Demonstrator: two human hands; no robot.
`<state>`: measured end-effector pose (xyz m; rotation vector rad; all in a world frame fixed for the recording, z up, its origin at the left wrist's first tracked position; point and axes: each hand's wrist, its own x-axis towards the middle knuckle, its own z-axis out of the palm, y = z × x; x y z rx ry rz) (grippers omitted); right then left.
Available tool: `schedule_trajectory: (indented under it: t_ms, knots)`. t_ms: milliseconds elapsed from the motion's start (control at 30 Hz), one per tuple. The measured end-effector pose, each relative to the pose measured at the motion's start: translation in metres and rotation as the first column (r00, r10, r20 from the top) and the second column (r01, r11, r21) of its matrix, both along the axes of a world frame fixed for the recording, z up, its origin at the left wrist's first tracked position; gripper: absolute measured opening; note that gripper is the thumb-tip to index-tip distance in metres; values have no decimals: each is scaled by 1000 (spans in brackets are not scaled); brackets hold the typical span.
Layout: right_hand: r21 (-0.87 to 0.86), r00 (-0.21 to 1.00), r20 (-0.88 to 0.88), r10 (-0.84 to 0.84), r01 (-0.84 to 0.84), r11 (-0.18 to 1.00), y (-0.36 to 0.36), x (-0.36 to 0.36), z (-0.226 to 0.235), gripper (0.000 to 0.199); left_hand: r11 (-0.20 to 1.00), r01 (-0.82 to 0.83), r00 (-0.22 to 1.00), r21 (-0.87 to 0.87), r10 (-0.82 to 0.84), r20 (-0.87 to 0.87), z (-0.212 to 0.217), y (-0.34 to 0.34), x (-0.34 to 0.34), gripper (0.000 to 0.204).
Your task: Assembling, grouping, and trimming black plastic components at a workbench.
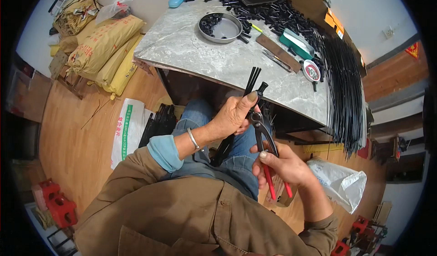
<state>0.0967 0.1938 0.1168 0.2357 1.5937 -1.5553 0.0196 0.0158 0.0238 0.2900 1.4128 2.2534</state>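
Note:
My left hand (230,115), with a bracelet at the wrist, is closed around a few thin black rods (253,77) and a short black flanged tube (262,88) that stick up past the thumb. In my right hand (287,166) is a pair of end-cutting pincers (271,143) with red handle ends. The jaws sit right beside the fingers of my left hand; what lies between them is too small to make out. Below my left hand, a bundle of black pieces (222,152) rests at my lap, partly hidden.
The grey marbled table (182,51) ahead carries a heap of black fittings (291,12), a round metal tin (220,38), a green box (297,43), tweezers (276,60) and long black rods (343,92). Sacks (107,44) stand left; a white bag (339,183) lies right.

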Motion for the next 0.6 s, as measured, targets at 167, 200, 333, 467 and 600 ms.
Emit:
schedule_trajectory:
  t_ms: [167,200,333,467,600]
  knots:
    - [-19,996,22,92,-91,996,16,-2,25,35,997,69,998,35,-69,-1,-1,0,-2,67]
    - [-18,996,24,91,-91,996,19,-3,26,35,994,96,995,53,-96,-8,-2,1,-2,66]
    - [59,990,67,123,-127,990,24,-2,27,32,993,119,993,16,-119,0,5,3,4,67]
    - [41,993,98,70,-74,996,22,1,29,29,989,145,989,2,-145,-39,8,4,7,69]
    - [118,987,156,35,-54,992,10,2,41,22,993,96,990,-62,-102,-95,11,6,13,70]
